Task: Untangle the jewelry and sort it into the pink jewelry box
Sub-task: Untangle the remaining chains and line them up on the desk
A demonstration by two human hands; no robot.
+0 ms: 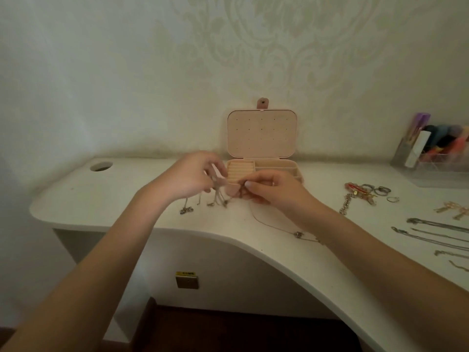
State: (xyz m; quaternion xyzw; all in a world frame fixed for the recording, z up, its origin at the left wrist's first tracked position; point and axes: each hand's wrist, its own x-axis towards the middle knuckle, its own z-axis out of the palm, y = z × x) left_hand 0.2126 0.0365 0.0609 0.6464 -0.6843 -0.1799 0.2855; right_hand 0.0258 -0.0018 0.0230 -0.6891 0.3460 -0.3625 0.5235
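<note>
Both hands work above the desk (101,199), just in front of the open pink jewelry box (264,153). The left hand (189,177) holds a tangle of chains (218,191) with curled fingers; several loose ends hang down from it, their pendants resting on or just above the desk surface. The right hand (271,190) pinches a strand at the same knot, thumb and forefinger closed on it. A thin necklace (276,228) trails from the right hand towards the near edge of the desk.

Risks, as judged: pulling the two hands apart too sharply would tighten the knot or snap a fine link. The trailing necklace lies near the desk edge and under the right forearm, so a sweep of that arm could drag it off. The hanging ends could snag each other again if lowered in a heap.

Orientation: the tangle's loose ends hang roughly vertical. The trailing necklace runs its long axis from the knot diagonally towards the viewer and to the right. The box's long axis lies left to right, its lid upright against the wall (152,72).

Sorted rings (378,190) and straightened chains (436,232) lie well to the right.
</note>
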